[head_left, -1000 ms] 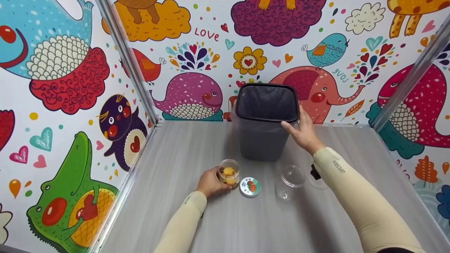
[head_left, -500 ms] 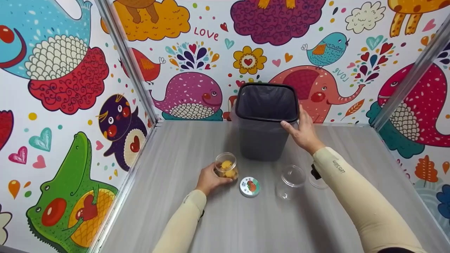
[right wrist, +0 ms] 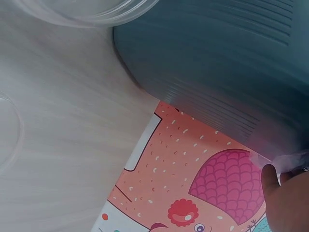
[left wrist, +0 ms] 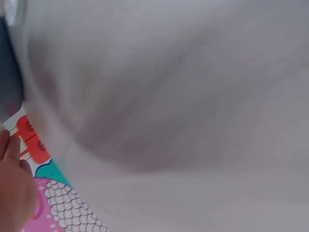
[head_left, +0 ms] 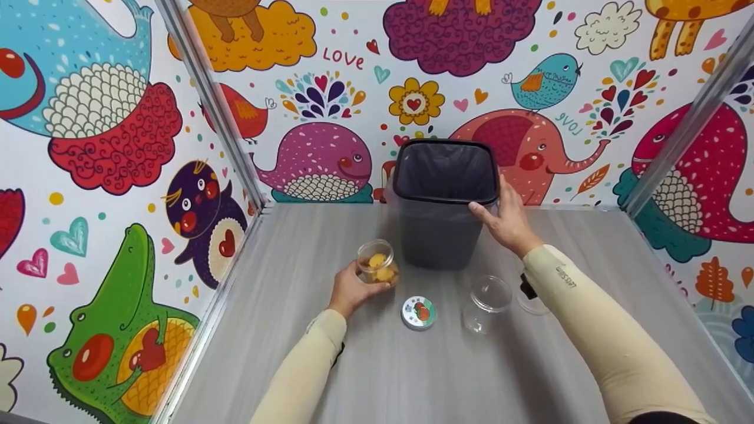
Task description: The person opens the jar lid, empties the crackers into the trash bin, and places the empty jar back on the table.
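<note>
In the head view my left hand (head_left: 353,288) grips a small clear jar (head_left: 378,268) with yellow cookies inside, left of the trash bin's base. My right hand (head_left: 509,221) holds the right front corner of the grey trash bin (head_left: 439,238), thumb on the black rim and fingers along the side. A dark bag lines the bin. In the right wrist view, the right hand (right wrist: 289,200) shows at the bag's edge. The left wrist view shows part of the left hand (left wrist: 17,193); the jar is out of that view.
A round white lid-like disc (head_left: 419,312) with a red fruit picture lies in front of the bin. To its right stands an uncovered clear jar (head_left: 488,306). A clear round lid (head_left: 535,305) is partly hidden by the right sleeve. Patterned walls (head_left: 318,159) enclose the table.
My left hand has moved the cookie jar away from me and slightly left, apart from the white disc. The right hand stays on the bin's corner.
</note>
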A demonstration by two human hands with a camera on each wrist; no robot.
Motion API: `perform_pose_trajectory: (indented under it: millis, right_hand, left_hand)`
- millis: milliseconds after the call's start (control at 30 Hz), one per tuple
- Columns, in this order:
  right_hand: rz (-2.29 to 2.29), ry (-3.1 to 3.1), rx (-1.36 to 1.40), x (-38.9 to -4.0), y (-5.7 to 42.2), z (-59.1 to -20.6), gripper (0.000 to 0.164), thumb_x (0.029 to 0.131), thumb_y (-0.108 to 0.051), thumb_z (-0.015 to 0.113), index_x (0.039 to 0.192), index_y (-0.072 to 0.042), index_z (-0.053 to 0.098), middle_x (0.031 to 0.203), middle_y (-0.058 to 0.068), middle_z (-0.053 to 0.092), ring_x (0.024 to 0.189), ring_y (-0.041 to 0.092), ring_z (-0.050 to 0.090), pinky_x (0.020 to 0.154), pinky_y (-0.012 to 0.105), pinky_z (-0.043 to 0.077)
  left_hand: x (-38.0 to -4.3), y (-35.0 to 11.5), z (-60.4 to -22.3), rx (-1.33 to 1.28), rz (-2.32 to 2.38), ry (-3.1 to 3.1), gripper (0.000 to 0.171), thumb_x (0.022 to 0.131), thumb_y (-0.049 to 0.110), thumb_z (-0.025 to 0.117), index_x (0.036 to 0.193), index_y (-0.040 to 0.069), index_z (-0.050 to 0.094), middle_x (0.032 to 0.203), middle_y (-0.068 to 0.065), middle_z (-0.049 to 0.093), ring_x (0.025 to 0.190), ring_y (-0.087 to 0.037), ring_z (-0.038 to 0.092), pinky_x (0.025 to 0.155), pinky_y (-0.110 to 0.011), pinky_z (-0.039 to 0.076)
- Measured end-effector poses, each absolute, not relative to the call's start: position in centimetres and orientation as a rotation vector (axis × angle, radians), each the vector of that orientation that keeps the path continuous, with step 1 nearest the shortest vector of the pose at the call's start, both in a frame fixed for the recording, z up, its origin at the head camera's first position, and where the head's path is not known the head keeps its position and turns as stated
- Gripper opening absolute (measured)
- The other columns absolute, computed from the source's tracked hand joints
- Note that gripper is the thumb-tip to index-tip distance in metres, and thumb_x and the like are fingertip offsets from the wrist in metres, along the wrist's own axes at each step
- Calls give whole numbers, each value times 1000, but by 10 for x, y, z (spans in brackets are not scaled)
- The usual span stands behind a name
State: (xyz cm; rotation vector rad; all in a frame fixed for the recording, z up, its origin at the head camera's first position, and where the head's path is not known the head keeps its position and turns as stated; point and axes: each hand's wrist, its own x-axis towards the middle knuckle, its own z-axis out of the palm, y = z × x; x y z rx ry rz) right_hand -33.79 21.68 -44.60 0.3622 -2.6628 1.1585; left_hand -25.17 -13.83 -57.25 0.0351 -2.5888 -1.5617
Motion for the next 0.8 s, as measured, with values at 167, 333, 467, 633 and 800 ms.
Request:
perform_pose_trajectory:
  millis: [167, 333, 467, 633, 800]
  right_hand:
    - [1169, -2654, 355, -337, 219, -448, 100, 93, -54, 62, 158, -2, 7, 159, 28, 15, 146, 45, 12, 116, 59, 10]
    - [1174, -2669, 336, -336, 220, -449, 101, 93, -56, 60, 159, -3, 5, 160, 27, 13, 146, 44, 10, 115, 60, 10]
    - [1174, -2681, 325, -336, 219, -451, 103, 92, -59, 60, 159, -4, 4, 160, 26, 12, 147, 42, 9, 116, 58, 9]
    - [1184, -2690, 321, -335, 217, -449, 104, 91, -62, 59, 159, -6, 3, 161, 24, 11, 148, 40, 7, 117, 57, 9]
    - [1191, -2690, 336, -336, 215, -444, 105, 91, -63, 58, 159, -6, 2, 161, 25, 10, 148, 40, 6, 116, 57, 9]
  left_hand:
    - [-260, -139, -545, 133, -1591, -2555, 88, 66, 44, 92, 136, 6, 55, 133, -7, 60, 119, -22, 56, 103, -43, 44]
    - [-268, -144, -519, 103, -1561, -2503, 86, 69, 41, 91, 137, 4, 54, 132, -8, 60, 118, -23, 56, 103, -43, 44]
    - [-275, -148, -498, 55, -1512, -2480, 81, 69, 41, 91, 133, 4, 56, 130, -8, 62, 119, -23, 56, 106, -43, 41]
    - [-285, -153, -465, 10, -1384, -2495, 81, 69, 43, 89, 134, 9, 56, 133, -6, 61, 123, -20, 54, 109, -44, 37]
    - [-296, -157, -424, -63, -1160, -2531, 85, 68, 48, 87, 138, 13, 54, 133, -3, 62, 122, -19, 54, 107, -42, 40]
